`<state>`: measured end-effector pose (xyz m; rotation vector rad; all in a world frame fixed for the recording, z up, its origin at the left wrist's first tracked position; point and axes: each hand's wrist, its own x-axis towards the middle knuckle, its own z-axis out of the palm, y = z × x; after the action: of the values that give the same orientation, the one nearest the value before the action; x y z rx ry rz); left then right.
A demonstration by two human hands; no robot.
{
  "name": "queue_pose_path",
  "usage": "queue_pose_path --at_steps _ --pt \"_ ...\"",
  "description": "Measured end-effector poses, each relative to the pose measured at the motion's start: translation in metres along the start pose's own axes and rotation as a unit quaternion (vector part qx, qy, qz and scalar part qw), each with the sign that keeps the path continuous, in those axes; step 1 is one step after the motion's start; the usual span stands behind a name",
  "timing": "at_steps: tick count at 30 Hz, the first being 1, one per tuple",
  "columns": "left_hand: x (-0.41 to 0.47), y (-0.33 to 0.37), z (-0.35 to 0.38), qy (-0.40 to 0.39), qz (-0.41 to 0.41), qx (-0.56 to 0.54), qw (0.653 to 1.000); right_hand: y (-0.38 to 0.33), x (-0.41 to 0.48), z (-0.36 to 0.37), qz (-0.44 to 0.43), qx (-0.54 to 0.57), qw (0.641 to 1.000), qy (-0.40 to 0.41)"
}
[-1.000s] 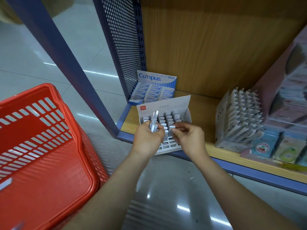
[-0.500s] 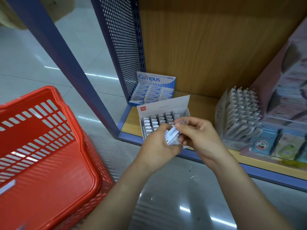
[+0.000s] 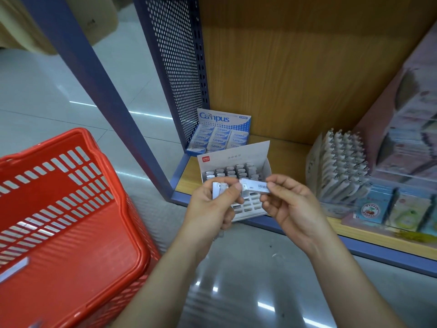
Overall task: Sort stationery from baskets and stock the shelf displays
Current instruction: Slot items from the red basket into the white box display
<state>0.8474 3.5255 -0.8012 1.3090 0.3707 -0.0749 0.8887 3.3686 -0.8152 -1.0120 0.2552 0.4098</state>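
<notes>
Both hands hover together just in front of the shelf lip, low down, sharing one job between them. Starting from the left, the red plastic slatted basket [image 3: 113, 176] sits on the grey floor close by the person's left arm, near enough, I'd guess, to reach without shifting. Beside it the blue metal upright [image 3: 99, 79] and the perforated blue side panel [image 3: 179, 67] close off the shelf end. Tucked into that corner, set well back, is the blue-and-white Campus box [image 3: 223, 118] of small sleeved blocks. Just in front of it stands the white cardboard display box [image 3: 236, 155], its lid flap folded up as a header. Its back rows are filled, while the front slots of its grid look vacant. The left hand [image 3: 210, 209] has its fingers curled round a clutch of small white packets [image 3: 218, 189], held as a reserve right above that box. The right hand [image 3: 293, 207] pinches one small white barcoded packet [image 3: 257, 186] between thumb and forefinger. The packet's far end touches the left thumb, so it seems to be coming off the clutch, probably bound for an open slot below. Further right on the pale wooden shelf board [image 3: 290, 157] stand a tiered grey-white rack of pens [image 3: 343, 162] and some flat pastel carded packs [image 3: 387, 209], too blurred to read.
</notes>
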Motion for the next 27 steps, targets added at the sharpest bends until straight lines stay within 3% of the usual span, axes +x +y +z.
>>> queue_pose_path --at_steps 5,10,12,14,16,19,22,24,27 --pt "-0.001 -0.001 -0.005 -0.067 0.017 0.039 0.997 0.011 -0.002 -0.005 0.116 -0.005 0.993 -0.018" --pt "-0.001 -0.006 -0.009 -0.084 0.063 0.119 0.987 0.031 -0.005 -0.011 0.188 -0.086 0.978 -0.039" --pt "0.001 -0.01 -0.011 -0.067 0.093 0.16 0.98 0.033 -0.005 -0.013 0.141 -0.208 0.967 -0.039" --pt "0.005 -0.017 -0.014 -0.046 0.127 0.228 0.964 0.028 -0.004 -0.018 0.022 -0.327 0.944 -0.043" --pt "0.007 -0.022 -0.013 -0.023 0.136 0.261 0.955 0.019 -0.002 -0.022 -0.062 -0.339 0.936 -0.076" --pt "0.009 -0.025 -0.008 -0.024 0.127 0.25 0.96 0.016 0.002 -0.013 -0.11 -0.376 0.913 -0.109" --pt "0.013 -0.024 -0.009 0.003 0.104 0.23 0.968 0.02 0.014 -0.014 -0.159 -0.382 0.91 -0.032" --pt "0.018 -0.025 -0.016 0.079 0.09 0.236 0.964 0.02 0.024 -0.026 -0.171 -0.343 0.922 0.051" --pt "0.02 -0.03 -0.029 0.166 0.082 0.29 0.939 0.025 0.036 -0.032 -0.155 -0.334 0.926 0.082"
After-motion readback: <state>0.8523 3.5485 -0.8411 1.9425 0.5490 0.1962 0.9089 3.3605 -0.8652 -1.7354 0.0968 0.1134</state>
